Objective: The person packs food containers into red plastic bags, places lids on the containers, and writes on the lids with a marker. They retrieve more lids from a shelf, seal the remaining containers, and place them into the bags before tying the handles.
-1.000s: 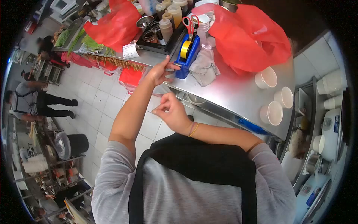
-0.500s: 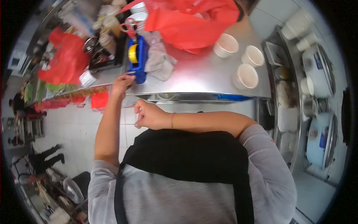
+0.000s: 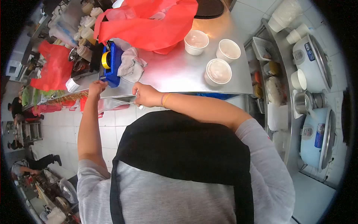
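Head camera: right hand came nearer tabletop edge, left hand beside tape dispenser. Fingers look closed; contents, I cannot tell.

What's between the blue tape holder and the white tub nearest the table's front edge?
The head view shows a crumpled grey cloth beside the tape dispenser, then bare metal table up to that tub.

A restaurant kitchen: steel counter, squeeze bottles, big rice cookers, tiled floor
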A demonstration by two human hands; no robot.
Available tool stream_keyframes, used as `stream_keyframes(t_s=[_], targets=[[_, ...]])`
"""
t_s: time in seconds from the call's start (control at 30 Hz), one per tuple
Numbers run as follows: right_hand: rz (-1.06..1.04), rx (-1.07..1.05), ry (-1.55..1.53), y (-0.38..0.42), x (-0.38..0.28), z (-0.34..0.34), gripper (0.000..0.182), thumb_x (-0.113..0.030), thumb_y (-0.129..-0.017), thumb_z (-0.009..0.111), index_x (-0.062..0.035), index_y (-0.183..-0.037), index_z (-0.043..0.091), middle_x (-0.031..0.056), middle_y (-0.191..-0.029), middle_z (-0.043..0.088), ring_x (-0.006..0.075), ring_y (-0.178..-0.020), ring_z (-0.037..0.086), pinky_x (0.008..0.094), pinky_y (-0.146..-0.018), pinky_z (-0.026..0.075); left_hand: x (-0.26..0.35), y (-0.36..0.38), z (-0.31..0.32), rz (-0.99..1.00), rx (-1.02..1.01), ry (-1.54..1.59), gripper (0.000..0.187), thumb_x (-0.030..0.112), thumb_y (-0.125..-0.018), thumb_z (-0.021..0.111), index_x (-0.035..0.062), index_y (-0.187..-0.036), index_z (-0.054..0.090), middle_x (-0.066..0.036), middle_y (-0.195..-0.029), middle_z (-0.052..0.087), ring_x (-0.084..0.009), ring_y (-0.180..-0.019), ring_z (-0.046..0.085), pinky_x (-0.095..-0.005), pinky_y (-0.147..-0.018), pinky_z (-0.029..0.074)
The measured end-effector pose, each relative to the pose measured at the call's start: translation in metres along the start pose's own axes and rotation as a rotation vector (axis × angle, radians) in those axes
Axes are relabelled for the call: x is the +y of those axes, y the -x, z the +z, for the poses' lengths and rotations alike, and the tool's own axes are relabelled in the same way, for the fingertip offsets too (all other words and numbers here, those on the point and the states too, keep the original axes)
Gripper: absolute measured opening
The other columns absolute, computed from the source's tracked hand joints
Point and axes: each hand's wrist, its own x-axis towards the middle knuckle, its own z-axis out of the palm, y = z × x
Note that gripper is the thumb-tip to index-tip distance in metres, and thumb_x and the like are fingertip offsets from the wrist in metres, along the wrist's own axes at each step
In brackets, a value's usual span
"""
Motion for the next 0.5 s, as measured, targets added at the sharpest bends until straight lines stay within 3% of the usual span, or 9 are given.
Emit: stream_keyframes(t_s=[0.07, 0.13, 0.17, 0.27, 0.37, 0.43, 0.5], targets=[[-0.044, -0.011, 0.028, 0.0, 0.002, 0.003, 0.036, -0.011, -0.075, 0.072, -0.0036, -0.1, 0.047, 0.0082, -0.071, 0.064, 0.022, -0.07, 0.063, 0.0361, -0.066, 0.048, -0.056, -0.016, 0.01, 0.051, 0.095, -0.428, 0.022, 0.017, -0.066, 0.078, 0.0005, -0.077, 0.07, -0.003, -0.065, 0.063, -0.0175, -0.055, 0.054, -0.034, -0.054, 0.044], [-0.127, 0.031, 0.084, 0.003, 0.009, 0.012, 0.036, -0.013, -0.074, 0.073, -0.0051, -0.099, 0.048, 0.0102, -0.074, 0.065, 0.0242, -0.071, 0.064, 0.0376, -0.066, 0.049, -0.009, 0.033, 0.031, 0.089, 0.15, 0.062, 0.018, 0.016, -0.071, 0.078, 0.0006, -0.077, 0.07, -0.003, -0.067, 0.064, -0.0115, -0.06, 0.053, -0.0285, -0.057, 0.044], [0.028, -0.144, -0.034, 0.014, -0.007, 0.0, 0.038, -0.012, -0.075, 0.072, -0.0055, -0.101, 0.047, 0.011, -0.075, 0.065, 0.0241, -0.071, 0.065, 0.0369, -0.066, 0.049, -0.003, 0.041, 0.036, 0.078, 0.182, 0.104, 0.016, 0.014, -0.073, 0.077, 0.0005, -0.078, 0.07, -0.002, -0.067, 0.063, -0.0097, -0.062, 0.053, -0.0262, -0.059, 0.044], [-0.041, -0.137, -0.182, 0.035, 0.005, -0.022, 0.041, -0.013, -0.077, 0.072, -0.0058, -0.106, 0.044, 0.0095, -0.074, 0.066, 0.0188, -0.069, 0.064, 0.0334, -0.064, 0.049, 0.084, 0.096, 0.053, 0.202, 0.283, 0.386, 0.011, 0.008, -0.077, 0.074, 0.0002, -0.083, 0.069, -0.001, -0.072, 0.063, -0.0085, -0.066, 0.055, -0.0223, -0.062, 0.045], [-0.044, 0.001, -0.345, 0.083, 0.03, -0.085, 0.038, -0.011, -0.081, 0.069, -0.0052, -0.109, 0.044, 0.0058, -0.07, 0.063, 0.0119, -0.065, 0.06, 0.028, -0.061, 0.047, 0.148, 0.124, 0.09, 0.286, 0.248, 0.56, 0.024, 0.005, -0.078, 0.073, 0.0011, -0.1, 0.062, -0.002, -0.078, 0.062, -0.0107, -0.068, 0.056, -0.0232, -0.063, 0.046], [0.062, 0.116, -0.287, 0.138, 0.031, -0.146, 0.033, -0.005, -0.084, 0.065, -0.0068, -0.11, 0.046, 0.0009, -0.071, 0.057, 0.0081, -0.071, 0.059, 0.0233, -0.065, 0.046, 0.195, 0.144, 0.145, 0.391, 0.191, 0.633, 0.045, 0.002, -0.075, 0.075, 0.004, -0.113, 0.049, -0.004, -0.081, 0.062, -0.0125, -0.07, 0.057, -0.0244, -0.066, 0.048], [0.005, 0.249, -0.425, 0.182, 0.06, -0.196, 0.031, -0.002, -0.083, 0.065, -0.0085, -0.107, 0.046, 0.0, -0.074, 0.059, 0.0081, -0.074, 0.059, 0.0233, -0.068, 0.047, 0.233, 0.148, 0.208, 0.365, 0.136, 0.629, 0.058, 0.0, -0.073, 0.076, 0.0079, -0.117, 0.038, -0.005, -0.081, 0.06, -0.0146, -0.071, 0.059, -0.0261, -0.067, 0.049]])
